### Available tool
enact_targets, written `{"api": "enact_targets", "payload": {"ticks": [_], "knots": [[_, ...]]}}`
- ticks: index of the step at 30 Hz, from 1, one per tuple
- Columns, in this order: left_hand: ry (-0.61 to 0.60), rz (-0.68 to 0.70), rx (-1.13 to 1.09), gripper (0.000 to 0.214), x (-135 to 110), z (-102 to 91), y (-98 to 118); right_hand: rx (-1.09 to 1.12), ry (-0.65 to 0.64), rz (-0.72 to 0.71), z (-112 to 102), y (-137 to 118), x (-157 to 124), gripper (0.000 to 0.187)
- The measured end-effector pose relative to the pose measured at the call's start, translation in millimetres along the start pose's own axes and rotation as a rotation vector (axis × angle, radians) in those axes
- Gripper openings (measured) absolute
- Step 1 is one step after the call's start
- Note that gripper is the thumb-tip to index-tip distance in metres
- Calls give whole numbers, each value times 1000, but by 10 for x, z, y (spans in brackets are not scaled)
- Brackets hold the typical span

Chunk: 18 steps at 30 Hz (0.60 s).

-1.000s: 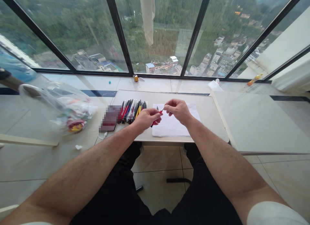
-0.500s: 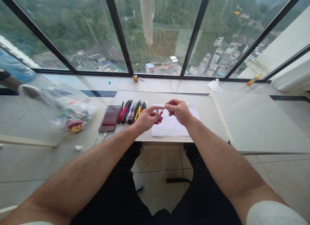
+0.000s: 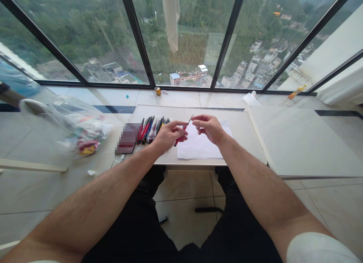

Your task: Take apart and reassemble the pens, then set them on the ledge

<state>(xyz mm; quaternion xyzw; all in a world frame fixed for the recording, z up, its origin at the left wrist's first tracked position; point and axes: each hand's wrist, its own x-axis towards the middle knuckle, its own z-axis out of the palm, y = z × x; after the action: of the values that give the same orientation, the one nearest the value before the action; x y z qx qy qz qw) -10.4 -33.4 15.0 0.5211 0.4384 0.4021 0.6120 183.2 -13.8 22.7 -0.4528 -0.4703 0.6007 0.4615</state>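
Observation:
My left hand (image 3: 172,133) is closed round a red pen (image 3: 185,128), held aslant above the table. A thin, dark, narrow piece sticks up from the pen's upper end, and its lower end shows below my fingers. Just right of that tip is my right hand (image 3: 208,127), thumb and forefinger brought together in a pinch; whatever is between them is too small to make out. Beneath both hands lies white paper (image 3: 200,147). Left of my left hand, several pens (image 3: 149,129) in red, blue, black and clear lie in a row.
A phone (image 3: 127,138) with a white cable lies at the left end of the low table (image 3: 241,142). Further left is a clear plastic bag (image 3: 87,130) of wrappers. Another white table (image 3: 306,142) adjoins on the right. A gold can (image 3: 157,90) stands by the window.
The red pen has shifted in my left hand, so more of it shows above and below the fingers. My right fingertips have come slightly away from its tip.

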Motion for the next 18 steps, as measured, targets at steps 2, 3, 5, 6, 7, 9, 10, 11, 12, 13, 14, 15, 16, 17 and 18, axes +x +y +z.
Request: {"api": "enact_targets", "payload": {"ticks": [2, 3, 5, 6, 7, 9, 10, 11, 12, 13, 14, 15, 16, 17, 18], "knots": [[48, 14, -35, 38, 6, -60, 36, -67, 34, -8, -25, 40, 44, 25], [73, 20, -53, 38, 8, -92, 50, -137, 70, -13, -31, 77, 72, 22], [118, 25, -84, 38, 11, -152, 68, -350, 153, -36, -22, 176, 134, 14], [135, 24, -94, 39, 11, -177, 71, -479, 184, -55, -3, 232, 165, 11], [147, 24, -100, 39, 11, -197, 69, -602, 197, -74, 24, 287, 194, 10], [160, 23, -105, 39, 8, -222, 57, -805, 198, -83, 101, 381, 247, 9], [161, 21, -104, 39, 5, -228, 49, -883, 198, -73, 147, 417, 271, 10], [162, 19, -100, 38, 2, -230, 41, -946, 205, -56, 195, 444, 294, 11], [162, 17, -96, 38, -3, -229, 33, -999, 212, -40, 243, 465, 315, 13], [161, 14, -92, 37, -7, -226, 27, -1041, 218, -23, 289, 481, 334, 16], [160, 13, -88, 37, -13, -222, 22, -1076, 219, -7, 332, 494, 352, 20], [159, 13, -87, 37, -18, -219, 19, -1109, 217, 6, 369, 506, 368, 24], [157, 12, -85, 36, -22, -215, 17, -1140, 210, 17, 402, 518, 383, 27], [153, 10, -82, 36, -27, -213, 17, -1169, 202, 26, 430, 531, 396, 29], [148, 6, -78, 35, -30, -211, 17, -1192, 195, 35, 452, 546, 408, 28]]}}
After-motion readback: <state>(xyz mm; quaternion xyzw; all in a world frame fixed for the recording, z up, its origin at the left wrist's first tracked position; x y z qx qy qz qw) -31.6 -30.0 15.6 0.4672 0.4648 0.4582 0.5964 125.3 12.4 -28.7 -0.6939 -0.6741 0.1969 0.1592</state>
